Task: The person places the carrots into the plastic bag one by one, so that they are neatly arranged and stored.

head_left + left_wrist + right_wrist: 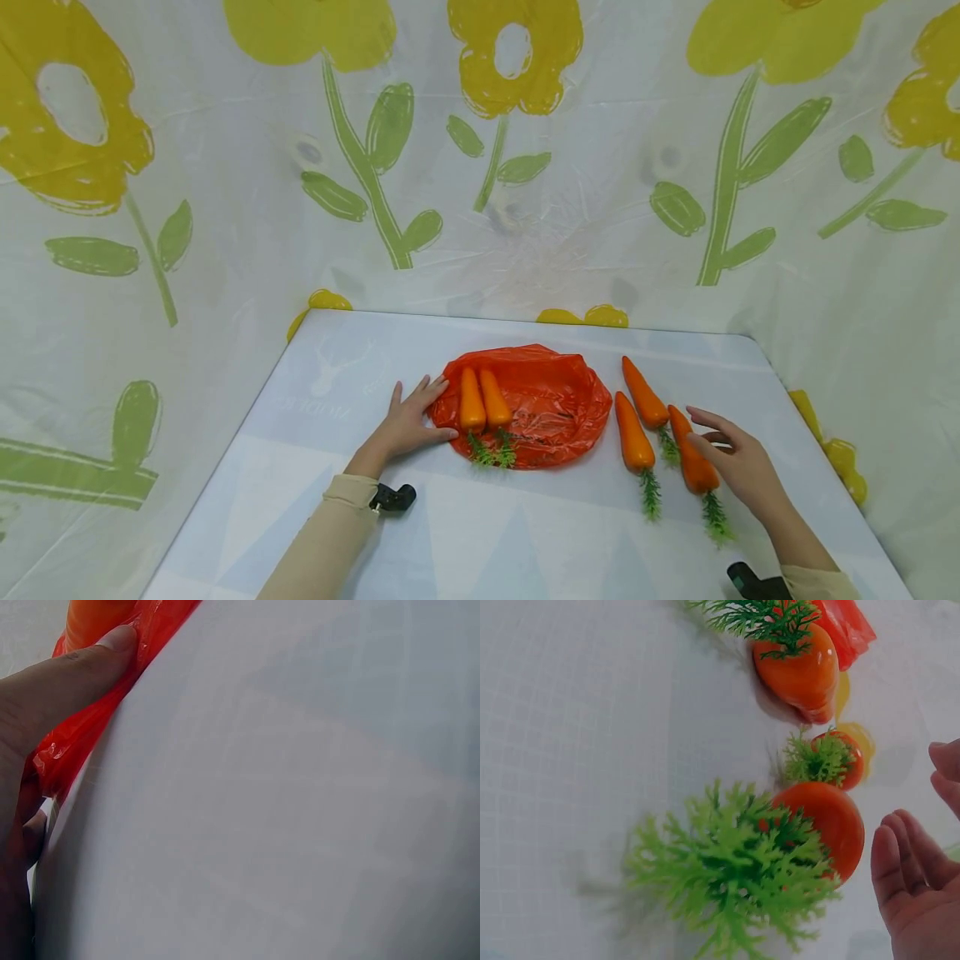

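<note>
Table [487,554], red bag [558,417] at centre: steady the rim.
Left hand [408,421] pinches the bag's left rim; right hand [741,468], fingers parted and holding nothing, is beside the rightmost carrot [692,457]. A secure grip likely needs the orange body, clear of the near-end leaves [716,520].

The left hand [408,423] is splayed, while the right hand [742,467] curves loosely inward.
</note>
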A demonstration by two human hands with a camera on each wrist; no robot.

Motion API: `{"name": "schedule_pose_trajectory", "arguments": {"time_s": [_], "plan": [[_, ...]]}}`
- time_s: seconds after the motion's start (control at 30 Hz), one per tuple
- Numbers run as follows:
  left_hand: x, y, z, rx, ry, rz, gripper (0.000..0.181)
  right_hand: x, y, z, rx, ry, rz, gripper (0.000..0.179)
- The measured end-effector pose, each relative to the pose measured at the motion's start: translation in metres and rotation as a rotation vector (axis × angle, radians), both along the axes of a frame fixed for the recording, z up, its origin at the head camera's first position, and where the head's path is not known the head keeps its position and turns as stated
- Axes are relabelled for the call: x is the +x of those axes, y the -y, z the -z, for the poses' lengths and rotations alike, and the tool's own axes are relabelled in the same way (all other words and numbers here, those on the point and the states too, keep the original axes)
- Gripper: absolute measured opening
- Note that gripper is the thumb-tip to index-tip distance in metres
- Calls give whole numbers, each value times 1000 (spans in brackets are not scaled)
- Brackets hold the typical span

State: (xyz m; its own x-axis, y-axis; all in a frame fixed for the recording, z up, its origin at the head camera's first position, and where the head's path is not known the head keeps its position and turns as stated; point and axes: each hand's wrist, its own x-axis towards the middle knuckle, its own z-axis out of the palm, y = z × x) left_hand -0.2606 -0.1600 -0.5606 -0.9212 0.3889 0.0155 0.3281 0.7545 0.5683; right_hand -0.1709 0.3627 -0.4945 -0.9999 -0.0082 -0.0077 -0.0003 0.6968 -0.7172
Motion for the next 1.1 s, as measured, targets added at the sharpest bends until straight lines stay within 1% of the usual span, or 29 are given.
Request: {"name": "schedule_pose_trajectory", "arguments": {"time_s": [0.2, 0.27, 0.37, 0.47, 0.6, 0.77, 0.97, 1.1], "plan": [[0, 0, 1, -2, 5, -5, 98, 3, -2, 4, 11, -35, 15, 55], [0, 0, 2, -1, -1, -5, 98, 4, -3, 5, 22, -9, 21, 58], [0, 0, 1, 2, -3, -3, 98, 4, -5, 8, 15, 55, 25, 63], [0, -1, 0, 2, 5, 0, 98, 4, -7, 12, -33, 105, 18, 66], [0, -1, 0, 7, 8, 2, 98, 5, -8, 17, -84, 136, 10, 67], [1, 0, 1, 2, 4, 1, 98, 6, -9, 21, -66, 173, 13, 68], [0, -1, 0, -7, 12, -4, 99, 9, -8, 21, -66, 205, 18, 69], [1, 0, -1, -5, 9, -1, 98, 11, -10, 21, -72, 249, 16, 73]]}}
